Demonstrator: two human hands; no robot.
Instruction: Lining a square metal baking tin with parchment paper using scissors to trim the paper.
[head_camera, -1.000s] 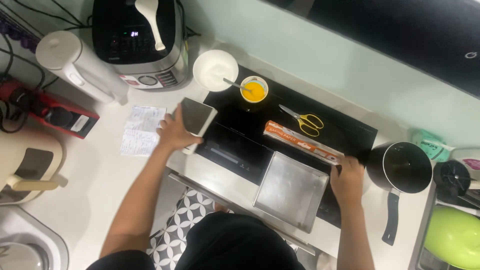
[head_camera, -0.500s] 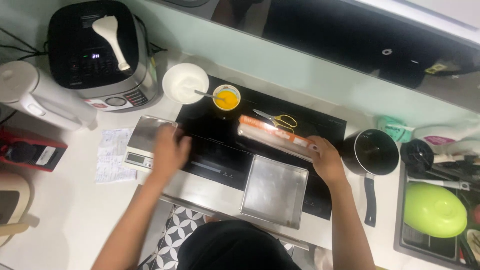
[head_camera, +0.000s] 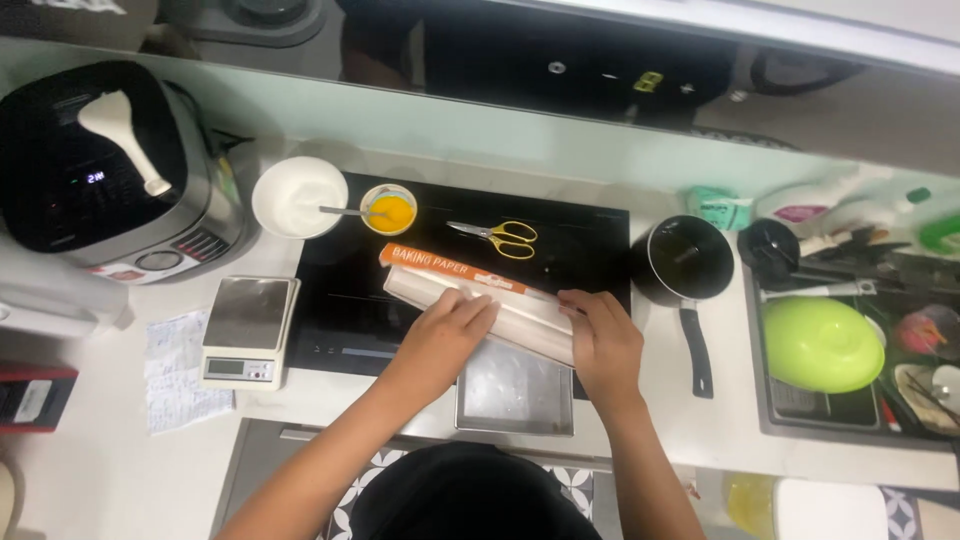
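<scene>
Both forearms are extended forward over the counter edge, palms down. The left hand (head_camera: 447, 330) is laid flat, fingers together, on the pale roll of baking paper (head_camera: 500, 310), and the right hand (head_camera: 603, 340) is closed over the roll's right end, thumb towards the body. The roll is held between the two hands, tilted down to the right, directly in front of the orange carton (head_camera: 450, 268) that lies just beyond the fingertips on the black cooktop (head_camera: 580, 250).

Directly beneath and nearer the body than the hands, a square metal baking pan (head_camera: 515, 392) is seen; its contents cannot be told beyond a dull sheen. Beyond the left hand, a white bowl (head_camera: 298, 196) with a white filling and a small bowl (head_camera: 389, 209) of yellow liquid are set side by side, a spoon lying across them. Yellow-handled scissors (head_camera: 498, 236) lie beyond the carton. To the right of the right hand, a black saucepan (head_camera: 682, 262) is shown, its handle pointing towards the body. To the left of the left hand stands a kitchen scale (head_camera: 246, 330).

Compared with half a second earlier, the left hand has been moved off the scale and onto the roll, and the roll has been drawn out of the carton towards the pan.
</scene>
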